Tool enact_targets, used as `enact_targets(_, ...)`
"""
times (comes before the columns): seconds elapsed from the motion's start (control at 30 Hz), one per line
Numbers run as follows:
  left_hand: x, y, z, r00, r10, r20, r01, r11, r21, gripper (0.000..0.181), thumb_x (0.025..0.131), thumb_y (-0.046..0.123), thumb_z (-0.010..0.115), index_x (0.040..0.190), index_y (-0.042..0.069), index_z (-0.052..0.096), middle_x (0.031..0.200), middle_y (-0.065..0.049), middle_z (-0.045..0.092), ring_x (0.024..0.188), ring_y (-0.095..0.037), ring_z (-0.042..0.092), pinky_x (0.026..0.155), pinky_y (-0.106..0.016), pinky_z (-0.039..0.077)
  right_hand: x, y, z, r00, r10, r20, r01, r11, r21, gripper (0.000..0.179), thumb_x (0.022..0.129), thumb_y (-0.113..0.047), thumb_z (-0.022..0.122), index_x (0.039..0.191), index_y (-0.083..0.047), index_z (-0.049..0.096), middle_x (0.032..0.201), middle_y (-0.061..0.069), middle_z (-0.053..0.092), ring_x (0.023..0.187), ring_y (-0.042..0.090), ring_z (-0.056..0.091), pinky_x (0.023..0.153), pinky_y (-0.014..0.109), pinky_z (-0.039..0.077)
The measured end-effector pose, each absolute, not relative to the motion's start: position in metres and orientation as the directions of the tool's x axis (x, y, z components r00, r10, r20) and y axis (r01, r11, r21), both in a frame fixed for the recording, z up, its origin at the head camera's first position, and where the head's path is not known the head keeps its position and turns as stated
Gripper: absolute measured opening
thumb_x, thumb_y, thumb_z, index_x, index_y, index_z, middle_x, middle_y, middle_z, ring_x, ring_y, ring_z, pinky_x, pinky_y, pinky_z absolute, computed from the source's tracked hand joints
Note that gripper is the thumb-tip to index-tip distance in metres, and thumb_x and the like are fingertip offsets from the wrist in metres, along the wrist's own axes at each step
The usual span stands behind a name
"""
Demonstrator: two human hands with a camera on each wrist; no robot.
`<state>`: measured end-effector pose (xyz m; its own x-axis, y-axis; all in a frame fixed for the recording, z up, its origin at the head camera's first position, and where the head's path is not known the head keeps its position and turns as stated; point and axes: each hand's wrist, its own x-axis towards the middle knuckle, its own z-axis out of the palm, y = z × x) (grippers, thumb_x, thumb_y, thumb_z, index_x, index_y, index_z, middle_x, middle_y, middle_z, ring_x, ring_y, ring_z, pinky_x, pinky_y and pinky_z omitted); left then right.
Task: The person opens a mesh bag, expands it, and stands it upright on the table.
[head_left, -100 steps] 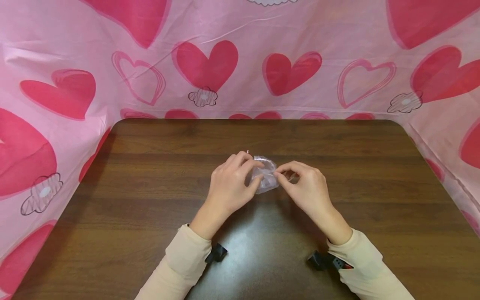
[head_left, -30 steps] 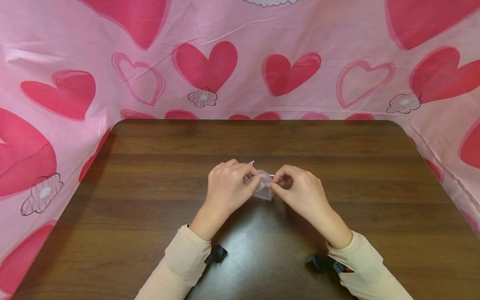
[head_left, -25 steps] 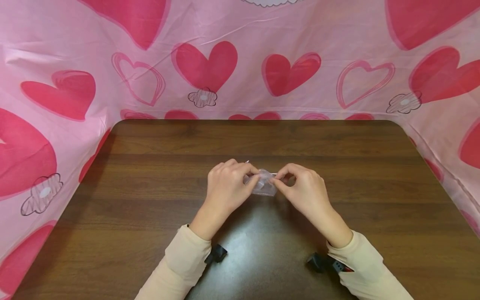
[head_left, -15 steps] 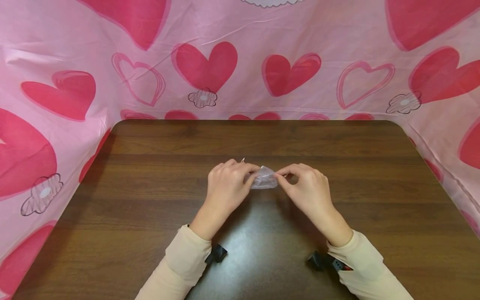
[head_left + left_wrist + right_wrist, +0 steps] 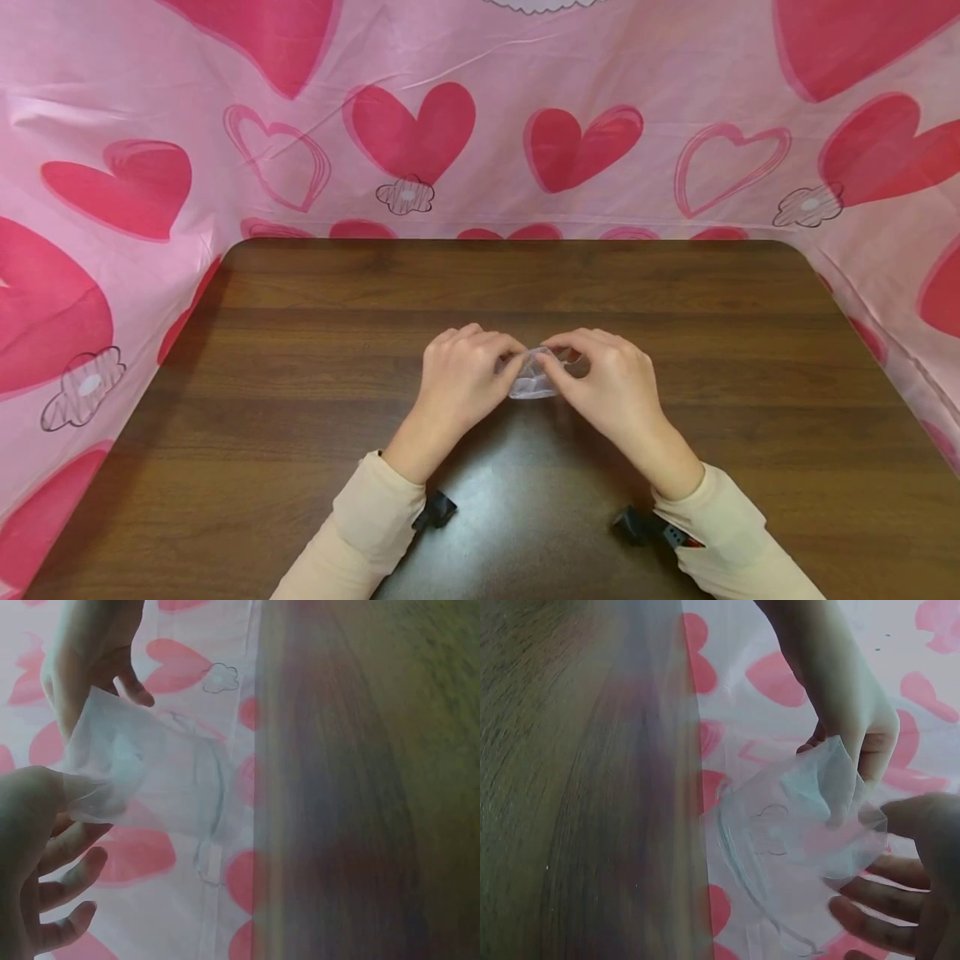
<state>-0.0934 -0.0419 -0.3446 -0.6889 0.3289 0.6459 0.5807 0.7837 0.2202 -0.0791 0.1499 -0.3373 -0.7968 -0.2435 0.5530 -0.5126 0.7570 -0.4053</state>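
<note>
Between my hands is a small translucent drawstring bag [image 5: 531,386], held above the table. My left hand [image 5: 461,375] pinches its left side between thumb and forefinger. From the other side, my right hand [image 5: 611,375] holds the bag with thumb and forefinger, its thumb lying across the near face. In the left wrist view the bag [image 5: 169,776] looks thin and creased where it is held, with a thin cord across its lower end. The right wrist view shows cord loops at the edges of the bag [image 5: 772,825]; a left finger shows through the film, inside or behind it.
A brown wooden table [image 5: 300,350] with rounded far corners lies under both hands. Pink cloth [image 5: 495,50] with red hearts rises behind it and on both sides. Black wrist cameras [image 5: 438,510] stick out from the light sleeves [image 5: 375,508].
Over the last half second my hands have come slightly closer together. The bag's visible face has dropped a little nearer, and my right thumb has moved left over it.
</note>
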Motion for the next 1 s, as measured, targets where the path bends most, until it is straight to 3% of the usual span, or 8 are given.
enact_targets(0.13,-0.0938,-0.0427,-0.3437,-0.686,0.292,0.667,0.556,0.801,0.222,0.003,0.081,0.022,0.079,0.078,0.023,0.079,0.063,0.012,0.066,0.059,-0.009,0.057,0.054,-0.028,0.042,-0.0771,0.1487,-0.3362,-0.832,-0.259,0.490,-0.481,0.776,-0.407,0.022,0.079,-0.031,0.084,0.094,-0.016,0.076,0.075,-0.004,0.067,0.065,0.012,0.060,0.052,0.034,0.045)
enact_targets(0.3,-0.0944,-0.0440,-0.3430,-0.697,0.257,0.669,0.530,0.814,0.238,0.004,0.080,0.020,0.079,0.077,0.022,0.077,0.062,0.009,0.066,0.058,-0.011,0.057,0.053,-0.029,0.044,-0.0786,0.1508,-0.3365,-0.841,-0.236,0.487,-0.456,0.793,-0.403,0.016,0.080,-0.019,0.082,0.094,-0.014,0.076,0.076,-0.001,0.068,0.064,0.018,0.062,0.050,0.035,0.044)
enact_targets(0.6,-0.0947,-0.0439,-0.3439,-0.738,0.285,0.612,0.527,0.810,0.258,0.001,0.083,0.020,0.077,0.083,0.020,0.076,0.070,0.009,0.069,0.063,-0.012,0.058,0.054,-0.029,0.043,-0.0837,0.1549,-0.3378,-0.807,-0.178,0.563,-0.458,0.790,-0.407,0.006,0.082,-0.016,0.080,0.086,-0.014,0.077,0.082,-0.002,0.072,0.066,0.017,0.064,0.053,0.038,0.046)
enact_targets(0.8,-0.0938,-0.0425,-0.3452,-0.704,0.343,0.621,0.582,0.780,0.229,0.006,0.084,0.025,0.076,0.088,0.021,0.076,0.079,0.010,0.070,0.068,-0.011,0.059,0.056,-0.028,0.045,-0.0821,0.1536,-0.3372,-0.776,-0.231,0.587,-0.519,0.763,-0.385,0.006,0.081,-0.018,0.082,0.084,-0.015,0.077,0.085,-0.004,0.073,0.074,0.017,0.068,0.058,0.037,0.051)
enact_targets(1.0,-0.0936,-0.0428,-0.3448,-0.691,0.317,0.650,0.570,0.792,0.219,0.003,0.083,0.021,0.076,0.084,0.020,0.079,0.075,0.010,0.072,0.064,-0.011,0.059,0.054,-0.026,0.041,-0.0811,0.1517,-0.3378,-0.765,-0.268,0.586,-0.538,0.765,-0.353,0.012,0.080,-0.022,0.084,0.089,-0.017,0.079,0.084,-0.005,0.073,0.069,0.016,0.065,0.056,0.035,0.049)
